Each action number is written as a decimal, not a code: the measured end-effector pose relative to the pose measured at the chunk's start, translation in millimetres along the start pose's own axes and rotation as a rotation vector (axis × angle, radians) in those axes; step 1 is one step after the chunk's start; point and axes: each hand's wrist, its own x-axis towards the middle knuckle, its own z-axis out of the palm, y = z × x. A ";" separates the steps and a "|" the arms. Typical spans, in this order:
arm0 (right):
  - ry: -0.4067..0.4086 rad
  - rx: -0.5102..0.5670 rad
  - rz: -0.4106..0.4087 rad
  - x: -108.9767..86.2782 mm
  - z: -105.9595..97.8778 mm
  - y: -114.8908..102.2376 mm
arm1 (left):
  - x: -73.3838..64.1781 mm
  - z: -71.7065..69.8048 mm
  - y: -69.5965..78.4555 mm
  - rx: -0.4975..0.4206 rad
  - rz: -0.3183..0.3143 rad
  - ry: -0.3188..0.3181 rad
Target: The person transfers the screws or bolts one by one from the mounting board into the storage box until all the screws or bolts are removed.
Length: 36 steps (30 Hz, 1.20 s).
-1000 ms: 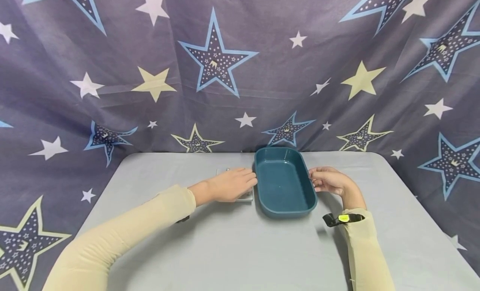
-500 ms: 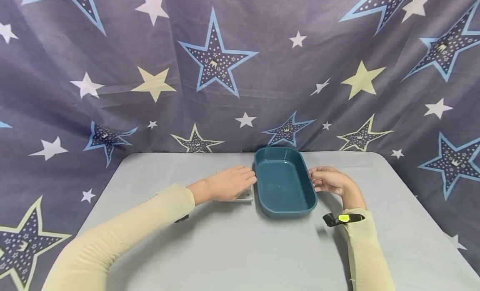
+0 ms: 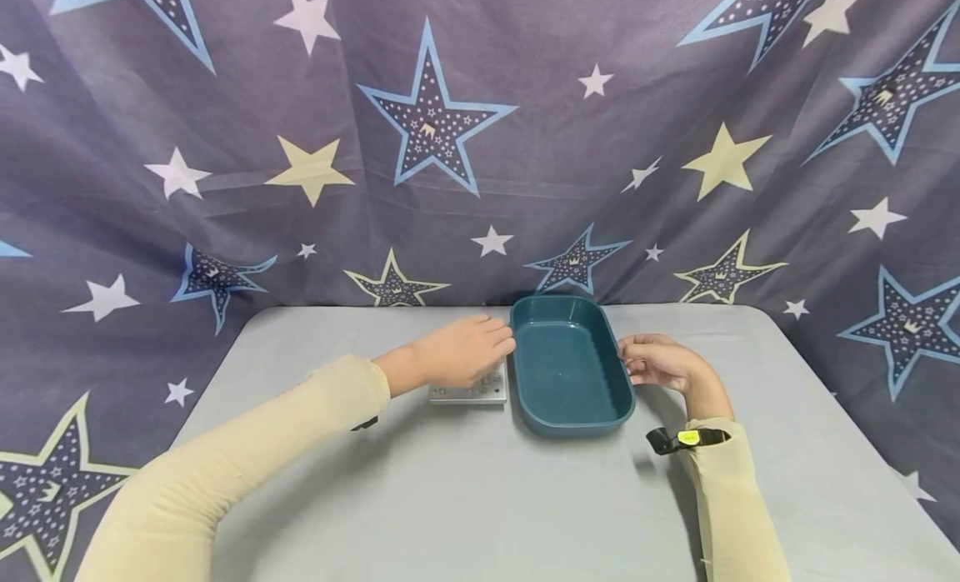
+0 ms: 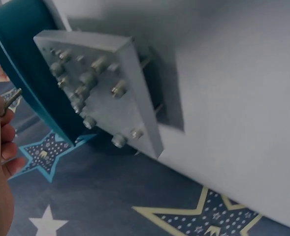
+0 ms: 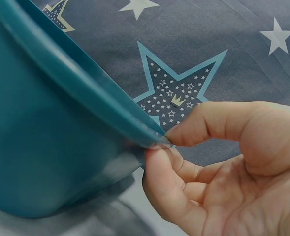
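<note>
My left hand (image 3: 463, 353) is over the metal plate (image 3: 468, 394), beside the bin's left rim. In the left wrist view a thin metal bolt (image 4: 12, 100) sticks out between its thumb and fingers; the bolt's other end is hidden. That view shows the thick plate (image 4: 105, 96) standing on short legs, with several bolts (image 4: 119, 88) in its top. The teal plastic bin (image 3: 566, 373) stands to the plate's right with nothing in it. At its right side my right hand (image 3: 660, 363) pinches the rim between thumb and fingers, plain in the right wrist view (image 5: 218, 162).
Everything stands on a grey table (image 3: 480, 499). A dark star-patterned curtain (image 3: 600, 165) hangs close behind the table's back edge and along both sides. The bin reaches nearly to that back edge.
My left hand has risen slightly off the metal plate, so more of the plate's near side and its bolts show. The right hand and the bin have stayed put.
</note>
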 end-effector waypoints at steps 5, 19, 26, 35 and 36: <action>-0.001 -0.007 -0.004 0.1 -1.2 0.9 | 8.7 -13.8 -6.6 0.026 -0.007 -0.008; 0.003 -0.013 -0.004 -0.5 -0.9 -0.3 | 39.4 -48.2 -22.9 -0.089 -0.142 -0.054; -0.007 -0.002 -0.005 0.2 -0.6 0.0 | 52.3 -51.0 -24.8 -0.101 -0.157 -0.085; -0.015 0.006 -0.011 0.0 -1.2 0.3 | 78.4 -62.0 -32.9 -0.221 -0.256 -0.116; -0.015 0.007 -0.011 0.3 -1.1 0.5 | 81.1 -62.8 -33.7 -0.240 -0.266 -0.114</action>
